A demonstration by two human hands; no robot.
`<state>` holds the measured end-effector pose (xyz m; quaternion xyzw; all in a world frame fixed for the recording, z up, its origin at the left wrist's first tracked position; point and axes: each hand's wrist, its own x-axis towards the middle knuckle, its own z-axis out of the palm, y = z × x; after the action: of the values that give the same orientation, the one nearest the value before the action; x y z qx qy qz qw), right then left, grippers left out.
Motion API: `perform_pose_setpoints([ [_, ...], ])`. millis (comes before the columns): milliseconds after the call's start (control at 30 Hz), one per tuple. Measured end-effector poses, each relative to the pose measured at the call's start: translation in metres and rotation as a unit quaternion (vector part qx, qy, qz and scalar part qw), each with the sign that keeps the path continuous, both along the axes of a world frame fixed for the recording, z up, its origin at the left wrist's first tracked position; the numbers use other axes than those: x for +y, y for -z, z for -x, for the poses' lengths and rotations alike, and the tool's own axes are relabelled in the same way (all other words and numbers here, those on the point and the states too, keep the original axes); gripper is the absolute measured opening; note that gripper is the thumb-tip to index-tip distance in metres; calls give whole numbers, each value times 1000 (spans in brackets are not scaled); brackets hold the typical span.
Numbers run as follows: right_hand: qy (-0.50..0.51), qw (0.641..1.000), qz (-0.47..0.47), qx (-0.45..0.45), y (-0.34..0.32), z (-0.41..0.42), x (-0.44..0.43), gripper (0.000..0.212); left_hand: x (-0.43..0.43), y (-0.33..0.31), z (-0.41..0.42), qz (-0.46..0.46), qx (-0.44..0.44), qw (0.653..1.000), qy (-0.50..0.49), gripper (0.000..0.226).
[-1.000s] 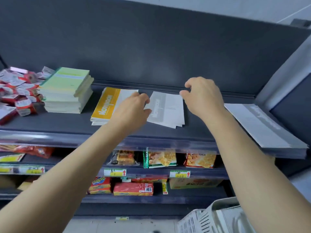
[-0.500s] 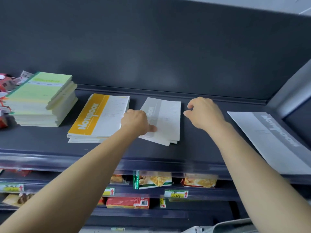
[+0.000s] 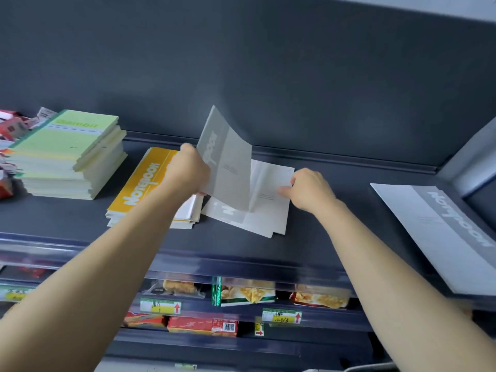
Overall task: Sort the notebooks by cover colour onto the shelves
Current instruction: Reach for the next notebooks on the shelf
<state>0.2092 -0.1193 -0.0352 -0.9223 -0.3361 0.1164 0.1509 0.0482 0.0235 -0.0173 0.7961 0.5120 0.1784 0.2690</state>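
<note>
Beside the yellow stack (image 3: 139,183), the left hand (image 3: 188,170) grasped a raised grey notebook (image 3: 228,167); the right hand (image 3: 311,190) pinched the grey pile (image 3: 265,213). Bowing so, the notebook could slip free.

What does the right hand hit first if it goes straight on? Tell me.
Its fingers grip the flat grey notebook at its edge; sliding on leftward, the right hand would probably meet the raised grey notebook that the left hand holds. Depth is unclear.

"Notebook" on yellow notebook (image 3: 139,183), on far-right grey notebook (image 3: 453,232).
</note>
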Motion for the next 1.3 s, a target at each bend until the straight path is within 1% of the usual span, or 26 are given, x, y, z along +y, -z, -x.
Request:
perform_pose_setpoints([
  [67, 7, 1000, 1, 21, 7, 6, 8, 37, 10, -4, 13, 25, -42, 999, -12, 27],
  [100, 15, 1000, 6, 27, 10, 8, 14, 44, 14, -5, 20, 33, -60, 998, -14, 28],
  [167, 36, 998, 31, 33, 13, 14, 23, 67, 23, -7, 31, 31, -73, 997, -17, 29],
  [200, 49, 997, 47, 37, 13, 18, 28, 74, 25, -8, 36, 32, -79, 996, -21, 28],
  [300, 92, 990, 82, 70, 6, 30, 41, 77, 32, -10, 47, 34, -97, 994, -23, 25],
  [333, 107, 988, 78, 81, 5, 30, 44, 77, 34, -11, 49, 28, -95, 995, -23, 24],
  [400, 140, 985, 37, 95, 5, 32, 44, 73, 35, -15, 54, 6, -78, 997, -21, 23],
  [500, 193, 980, -17, 53, 7, 34, 39, 53, 38, -22, 58, -22, -72, 997, -12, 19],
  [567, 228, 971, -62, 41, 3, 36, 32, 47, 40, -24, 57, -25, -84, 996, 8, 19],
  [700, 257, 957, -130, 18, -15, 40, 15, 43, 34, -30, 52, 6, -140, 987, 72, 13],
  [767, 267, 950, -160, -1, -27, 45, 2, 43, 27, -32, 46, 31, -165, 980, 107, 16],
  [833, 280, 940, -192, -33, -38, 51, -14, 36, 18, -34, 37, 45, -176, 973, 141, 21],
  [933, 313, 918, -229, -83, -53, 64, -49, 26, 0, -37, 21, 74, -197, 956, 204, 18],
  [1033, 363, 886, -262, -115, -63, 82, -93, 23, -32, -40, 3, 91, -207, 933, 279, 10],
  [1167, 437, 837, -278, -179, -69, 111, -163, 22, -90, -39, -12, 135, -209, 890, 382, 10],
  [1233, 479, 809, -272, -205, -73, 124, -201, 26, -122, -36, -16, 131, -196, 865, 444, 2],
  [1300, 520, 783, -260, -220, -76, 137, -240, 31, -155, -33, -19, 137, -194, 832, 502, 11],
])
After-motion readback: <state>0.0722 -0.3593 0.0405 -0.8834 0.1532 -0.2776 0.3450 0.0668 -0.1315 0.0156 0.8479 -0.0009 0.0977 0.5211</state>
